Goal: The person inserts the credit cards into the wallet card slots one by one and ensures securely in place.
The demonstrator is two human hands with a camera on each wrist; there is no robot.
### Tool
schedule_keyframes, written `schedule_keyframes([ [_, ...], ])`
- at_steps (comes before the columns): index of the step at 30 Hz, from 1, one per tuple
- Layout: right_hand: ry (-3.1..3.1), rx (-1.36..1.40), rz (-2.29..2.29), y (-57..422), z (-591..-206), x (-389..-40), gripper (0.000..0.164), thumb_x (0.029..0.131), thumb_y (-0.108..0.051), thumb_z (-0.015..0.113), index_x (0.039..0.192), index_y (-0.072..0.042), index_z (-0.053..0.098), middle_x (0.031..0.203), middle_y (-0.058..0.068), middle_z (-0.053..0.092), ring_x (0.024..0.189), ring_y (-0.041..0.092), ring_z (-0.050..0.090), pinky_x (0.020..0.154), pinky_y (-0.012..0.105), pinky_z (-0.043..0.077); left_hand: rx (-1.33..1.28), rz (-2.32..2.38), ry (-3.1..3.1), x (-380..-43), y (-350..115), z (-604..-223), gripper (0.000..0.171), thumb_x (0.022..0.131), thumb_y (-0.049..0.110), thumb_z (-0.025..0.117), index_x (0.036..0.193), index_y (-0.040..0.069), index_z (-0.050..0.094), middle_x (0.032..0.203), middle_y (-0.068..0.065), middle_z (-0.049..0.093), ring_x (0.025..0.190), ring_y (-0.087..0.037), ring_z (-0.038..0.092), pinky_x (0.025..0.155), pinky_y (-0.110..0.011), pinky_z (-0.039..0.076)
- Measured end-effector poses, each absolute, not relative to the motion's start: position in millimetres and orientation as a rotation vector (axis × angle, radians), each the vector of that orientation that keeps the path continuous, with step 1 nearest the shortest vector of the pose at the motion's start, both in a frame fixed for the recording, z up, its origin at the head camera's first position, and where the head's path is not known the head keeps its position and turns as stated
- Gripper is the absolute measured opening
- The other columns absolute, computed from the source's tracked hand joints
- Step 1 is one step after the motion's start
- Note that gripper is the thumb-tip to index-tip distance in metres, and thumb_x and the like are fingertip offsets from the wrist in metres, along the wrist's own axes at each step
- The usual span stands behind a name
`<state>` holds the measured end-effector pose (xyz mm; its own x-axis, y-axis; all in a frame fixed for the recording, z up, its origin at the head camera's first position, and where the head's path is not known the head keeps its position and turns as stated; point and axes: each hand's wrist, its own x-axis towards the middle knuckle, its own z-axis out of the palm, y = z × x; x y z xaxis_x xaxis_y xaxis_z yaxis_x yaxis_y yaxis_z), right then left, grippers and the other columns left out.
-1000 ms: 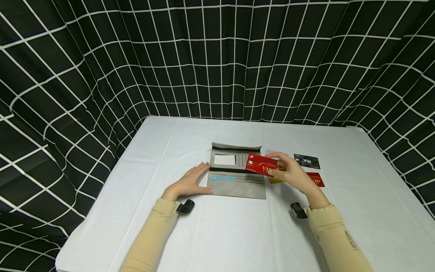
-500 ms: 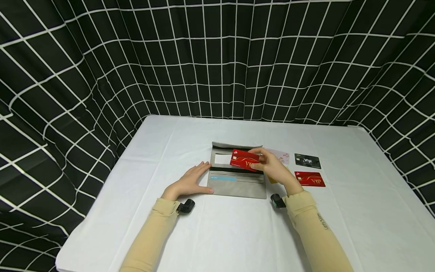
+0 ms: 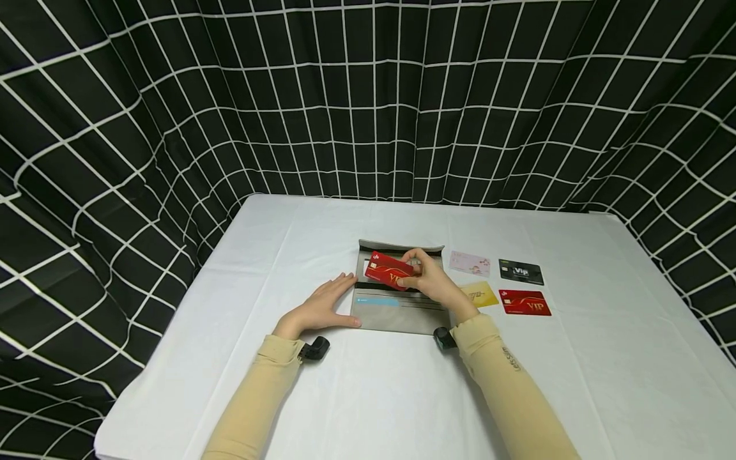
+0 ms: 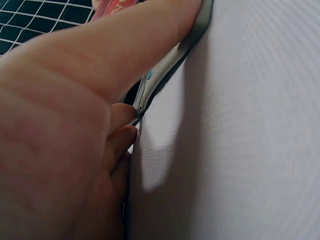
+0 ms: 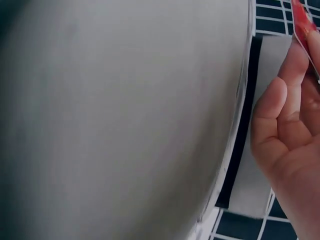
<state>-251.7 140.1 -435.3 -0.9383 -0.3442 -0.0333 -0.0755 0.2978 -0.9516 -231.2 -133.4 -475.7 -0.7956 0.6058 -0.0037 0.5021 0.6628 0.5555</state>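
Note:
A grey wallet lies unfolded on the white table, with a white window, card slots and a light blue strip inside. My left hand rests at its left edge, fingers straight, fingertips and thumb touching it. Above the wallet's upper half my right hand pinches a red VIP card by its right end. The card is tilted and covers much of the window. In the right wrist view the red card shows between thumb and fingers. The left wrist view has the left hand against the wallet's edge.
Right of the wallet lie a pink card, a yellow card, a black VIP card and a second red VIP card. A black curtain with a white grid hangs behind the table.
My right hand has carried the red card leftward from the wallet's right edge to over its window, uncovering the cards on the right. My left hand has stayed in place.

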Motion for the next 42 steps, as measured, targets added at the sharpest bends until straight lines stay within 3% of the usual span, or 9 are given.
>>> schedule_keyframes([
  [6,2.359,-0.387,-1.645,128,-437,-255,0.041,0.080,0.004,0.068,0.111,-0.005,0.043,0.075,0.010,0.059,0.061,0.015,0.048,0.048,0.022,0.035,0.872,0.805,2.690,-231,-133,-475,0.097,0.075,0.057,0.067,0.148,0.011,0.022,0.153,-0.005,0.017,0.139,-0.020,0.009,0.111,-0.038,0.007],
  [12,2.319,-0.420,-1.630,122,-440,-256,0.040,0.080,0.007,0.066,0.111,-0.002,0.043,0.081,0.015,0.063,0.065,0.018,0.053,0.047,0.023,0.038,0.876,0.851,2.681,-229,-132,-473,0.095,0.075,0.053,0.069,0.147,0.008,0.025,0.152,-0.009,0.019,0.139,-0.023,0.011,0.111,-0.041,0.008],
  [20,2.411,-0.435,-1.507,116,-442,-256,0.039,0.079,0.005,0.068,0.110,-0.003,0.047,0.082,0.017,0.065,0.071,0.021,0.056,0.058,0.027,0.045,0.872,0.835,2.680,-229,-133,-475,0.096,0.075,0.055,0.068,0.148,0.010,0.023,0.153,-0.005,0.017,0.139,-0.020,0.009,0.111,-0.040,0.008],
  [29,2.560,-0.474,-1.383,122,-450,-255,0.026,0.087,-0.005,0.063,0.111,-0.007,0.053,0.074,0.008,0.057,0.066,0.019,0.050,0.053,0.026,0.039,0.863,0.838,2.671,-229,-132,-475,0.097,0.075,0.057,0.067,0.148,0.011,0.022,0.153,-0.005,0.016,0.139,-0.019,0.009,0.111,-0.040,0.008],
  [36,2.490,-0.412,-1.482,126,-451,-253,0.024,0.087,-0.001,0.061,0.111,-0.005,0.055,0.075,0.011,0.058,0.067,0.022,0.055,0.058,0.028,0.046,0.873,0.821,2.677,-228,-131,-474,0.097,0.075,0.056,0.067,0.148,0.011,0.022,0.153,-0.005,0.016,0.139,-0.020,0.009,0.111,-0.038,0.007],
  [42,2.482,-0.453,-1.470,126,-449,-253,0.023,0.086,0.000,0.063,0.106,-0.002,0.053,0.069,0.009,0.057,0.063,0.020,0.052,0.052,0.026,0.041,0.849,0.823,2.680,-230,-132,-474,0.098,0.074,0.058,0.067,0.148,0.012,0.022,0.153,-0.004,0.016,0.139,-0.017,0.007,0.111,-0.036,0.007],
])
